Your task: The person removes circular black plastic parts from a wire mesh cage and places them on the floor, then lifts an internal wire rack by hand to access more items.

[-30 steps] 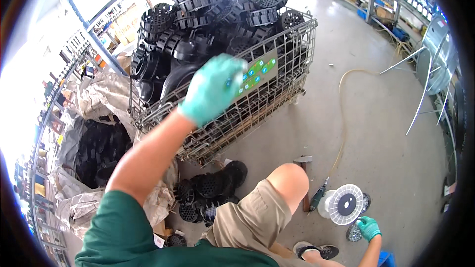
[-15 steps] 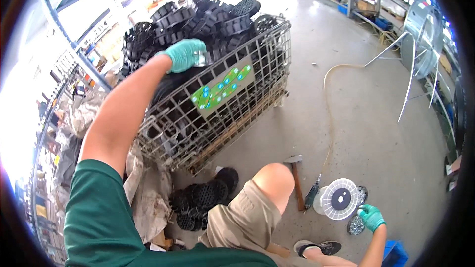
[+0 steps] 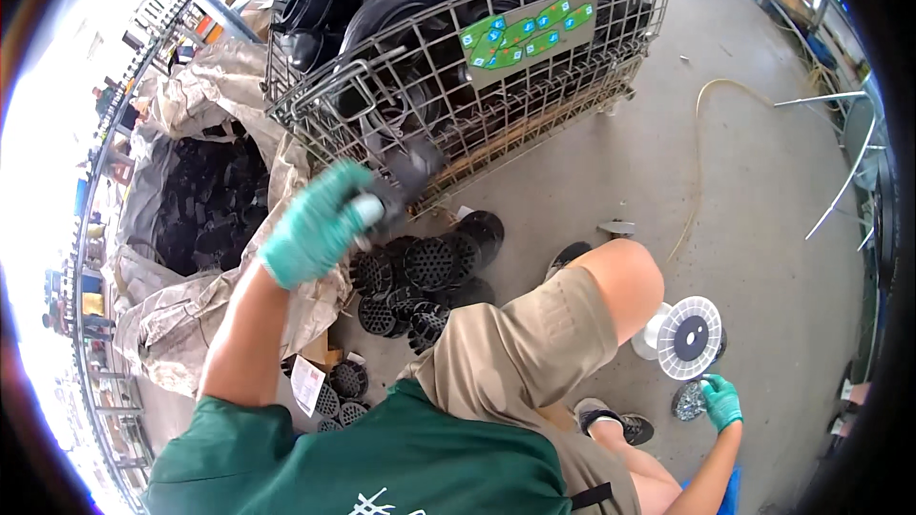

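Observation:
My left hand (image 3: 320,227), in a teal glove and smeared by motion, is closed on a blurred black part (image 3: 412,170) in front of the wire cage's lower corner. My right hand (image 3: 723,401), in the same kind of glove, has its fingers drawn together at the edge of a round dish of small grey bits (image 3: 689,401). What its fingertips hold, if anything, is too small to make out. Next to that dish stands a white spool (image 3: 690,339) with a dark centre. Several black perforated round parts (image 3: 429,262) lie on the floor below my left hand.
A wire cage (image 3: 534,133) heaped with black parts stands ahead. Left of it is a large open sack (image 3: 205,200) holding black pieces. A hammer head (image 3: 618,227) shows past my knee. A hose (image 3: 699,153) runs across the floor to a metal stand (image 3: 840,172).
My left hand has come down and back from the heap in the cage with a black part. The view has shifted left and down. My right hand stays by the dish.

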Demonstrator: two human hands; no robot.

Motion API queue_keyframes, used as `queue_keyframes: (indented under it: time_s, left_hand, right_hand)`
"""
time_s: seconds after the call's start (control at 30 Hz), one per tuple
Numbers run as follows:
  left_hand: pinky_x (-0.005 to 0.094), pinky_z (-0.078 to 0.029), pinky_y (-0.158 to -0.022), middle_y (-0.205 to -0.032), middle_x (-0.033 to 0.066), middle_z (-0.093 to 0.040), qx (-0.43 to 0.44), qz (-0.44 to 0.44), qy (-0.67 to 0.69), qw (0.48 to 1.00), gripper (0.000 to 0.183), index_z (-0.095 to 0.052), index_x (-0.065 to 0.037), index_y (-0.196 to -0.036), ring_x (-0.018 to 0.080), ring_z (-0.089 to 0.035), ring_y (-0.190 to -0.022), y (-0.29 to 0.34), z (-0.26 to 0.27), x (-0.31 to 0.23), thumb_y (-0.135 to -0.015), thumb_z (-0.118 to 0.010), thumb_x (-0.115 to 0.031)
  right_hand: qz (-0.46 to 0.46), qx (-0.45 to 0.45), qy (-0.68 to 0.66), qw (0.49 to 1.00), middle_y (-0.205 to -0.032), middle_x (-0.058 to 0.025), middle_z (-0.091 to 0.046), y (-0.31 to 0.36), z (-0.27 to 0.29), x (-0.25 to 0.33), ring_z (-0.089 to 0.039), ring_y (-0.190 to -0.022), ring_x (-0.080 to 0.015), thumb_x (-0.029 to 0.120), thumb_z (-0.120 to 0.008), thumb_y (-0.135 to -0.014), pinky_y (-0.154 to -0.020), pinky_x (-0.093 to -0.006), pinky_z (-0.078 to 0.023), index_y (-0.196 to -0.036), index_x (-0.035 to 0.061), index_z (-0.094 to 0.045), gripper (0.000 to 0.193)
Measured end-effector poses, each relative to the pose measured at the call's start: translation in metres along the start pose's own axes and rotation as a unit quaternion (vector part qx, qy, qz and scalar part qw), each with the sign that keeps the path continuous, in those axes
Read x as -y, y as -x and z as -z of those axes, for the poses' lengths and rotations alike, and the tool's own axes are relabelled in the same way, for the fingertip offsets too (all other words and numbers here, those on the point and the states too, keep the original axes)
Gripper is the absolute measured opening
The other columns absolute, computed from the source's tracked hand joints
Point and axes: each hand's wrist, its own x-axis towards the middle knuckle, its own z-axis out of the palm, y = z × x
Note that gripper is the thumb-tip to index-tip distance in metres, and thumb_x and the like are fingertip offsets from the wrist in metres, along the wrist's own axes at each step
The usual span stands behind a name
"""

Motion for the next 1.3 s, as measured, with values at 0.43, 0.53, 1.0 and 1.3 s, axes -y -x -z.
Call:
queue_keyframes:
  time_s: [0.43, 0.53, 1.0, 1.3]
  left_hand:
    - [0.0459, -0.053, -0.095, -0.125, 0.0170, -0.067, 0.126, 0.118, -0.354, 0.919, 0.033, -0.064, -0.004, -0.128, 0.0382, -0.066, -0.113, -0.015, -0.064, 0.258, -0.097, -0.064, -0.016]
    - [0.0414, -0.052, -0.101, -0.124, 0.0185, -0.070, 0.157, 0.115, -0.260, 0.946, 0.040, -0.068, -0.007, -0.129, 0.0373, -0.065, -0.116, -0.019, -0.050, 0.252, -0.093, -0.067, -0.025]
    - [0.0384, -0.053, -0.100, -0.123, 0.0157, -0.068, -0.126, -0.300, -0.375, 0.868, 0.034, -0.065, -0.004, -0.129, 0.0271, -0.068, -0.112, -0.322, 0.082, -0.099, -0.096, -0.068, -0.013]
    - [0.0444, -0.040, -0.116, -0.151, 0.0193, -0.050, -0.121, -0.297, -0.496, 0.807, 0.072, -0.043, -0.009, -0.152, 0.0388, -0.048, -0.137, -0.485, -0.013, -0.142, -0.090, -0.075, -0.029]
  right_hand:
    - [-0.016, -0.015, 0.002, 1.000, -0.092, -0.0073, -0.073, 0.010, 0.003, 0.006, -0.065, -0.075, -0.0137, 0.015, -0.067, -0.096, -0.070, -0.0312, -0.054, -0.121, 0.0005, -0.070, 0.029]
    - [-0.028, -0.003, -0.010, 1.000, -0.098, -0.0103, -0.076, 0.004, 0.009, 0.049, -0.068, -0.081, -0.0152, 0.016, -0.069, -0.096, -0.077, -0.0321, -0.055, -0.121, -0.0006, -0.070, 0.030]
    - [0.035, -0.040, 0.077, 0.996, -0.100, -0.0182, -0.077, -0.025, 0.008, 0.037, -0.074, -0.087, -0.0293, 0.029, -0.072, -0.091, -0.083, -0.0397, -0.057, -0.114, 0.0018, -0.074, 0.036]
    - [-0.032, -0.041, 0.109, 0.993, -0.108, -0.0196, -0.075, 0.006, 0.016, 0.047, -0.073, -0.098, -0.0355, 0.039, -0.068, -0.092, -0.088, -0.0418, -0.057, -0.115, 0.0072, -0.075, 0.040]
